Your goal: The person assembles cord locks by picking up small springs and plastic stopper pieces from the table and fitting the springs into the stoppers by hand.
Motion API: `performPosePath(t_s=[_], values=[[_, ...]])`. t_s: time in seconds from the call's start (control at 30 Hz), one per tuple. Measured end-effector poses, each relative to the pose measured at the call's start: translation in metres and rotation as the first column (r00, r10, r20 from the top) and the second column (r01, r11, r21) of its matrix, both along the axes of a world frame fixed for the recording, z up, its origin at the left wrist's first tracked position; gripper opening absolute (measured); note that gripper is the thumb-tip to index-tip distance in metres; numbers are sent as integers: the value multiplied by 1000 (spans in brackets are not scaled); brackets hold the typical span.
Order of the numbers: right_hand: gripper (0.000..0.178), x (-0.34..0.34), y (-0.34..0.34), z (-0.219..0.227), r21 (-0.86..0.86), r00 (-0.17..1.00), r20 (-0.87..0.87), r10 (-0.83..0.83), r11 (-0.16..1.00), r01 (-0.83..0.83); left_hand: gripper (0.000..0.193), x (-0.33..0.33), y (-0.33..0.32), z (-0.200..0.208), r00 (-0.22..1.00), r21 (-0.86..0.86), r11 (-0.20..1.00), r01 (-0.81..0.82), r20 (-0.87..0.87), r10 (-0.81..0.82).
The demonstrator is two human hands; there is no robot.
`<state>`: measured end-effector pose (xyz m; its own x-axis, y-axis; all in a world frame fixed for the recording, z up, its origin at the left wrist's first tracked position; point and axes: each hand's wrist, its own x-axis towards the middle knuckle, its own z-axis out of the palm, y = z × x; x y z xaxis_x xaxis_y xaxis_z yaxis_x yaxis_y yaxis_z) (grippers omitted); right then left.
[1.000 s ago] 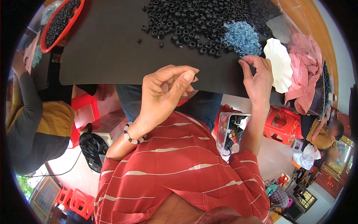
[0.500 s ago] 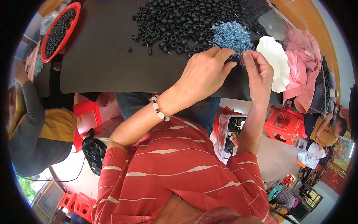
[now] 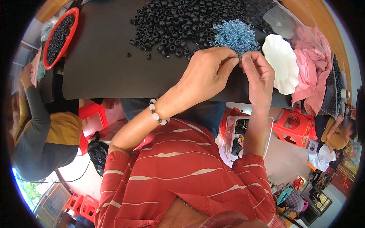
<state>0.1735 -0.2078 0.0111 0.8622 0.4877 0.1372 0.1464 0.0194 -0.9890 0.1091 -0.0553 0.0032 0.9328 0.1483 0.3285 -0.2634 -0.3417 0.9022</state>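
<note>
Above the dark tabletop (image 3: pixel 110 72), my left hand (image 3: pixel 211 70) and my right hand (image 3: pixel 259 74) meet tip to tip. Both are closed in a pinch; whatever sits between the fingertips is too small and covered to make out. Just beyond them lies a heap of small clear-blue plastic pieces (image 3: pixel 236 36). Behind and to the left of it spreads a large pile of black, hollow round parts (image 3: pixel 175 26). A white scalloped dish (image 3: pixel 280 64) rests beside my right hand.
Pink cloth (image 3: pixel 310 68) lies right of the dish, near a clear plastic sheet (image 3: pixel 279 22). At the far left, a red basket (image 3: pixel 72 38) holds more black parts, and a co-worker (image 3: pixel 45 133) sits there. Red stools (image 3: pixel 292 127) stand below the table on the right.
My fingertips have drawn together, the right hand shifting slightly left toward the left one. A dark piece visible earlier by my left fingers no longer shows. The whole view has shifted slightly.
</note>
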Motion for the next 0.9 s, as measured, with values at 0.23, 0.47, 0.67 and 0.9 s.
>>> performPosePath(t_s=[0.23,0.47,0.67,0.9], values=[[14,-7,8,-3,114,998,53,-29,993,23,21,-2,3,9,904,-654,753,66,-281,-323],[14,-5,9,-6,13,996,11,-94,996,94,13,-1,-9,-4,974,60,988,-142,188,129],[13,-4,11,-3,-35,998,-16,-63,997,62,10,-4,-1,1,973,337,926,-171,208,104],[7,-7,14,0,-8,995,91,-32,999,33,24,-2,17,16,877,-584,804,113,-322,-357]])
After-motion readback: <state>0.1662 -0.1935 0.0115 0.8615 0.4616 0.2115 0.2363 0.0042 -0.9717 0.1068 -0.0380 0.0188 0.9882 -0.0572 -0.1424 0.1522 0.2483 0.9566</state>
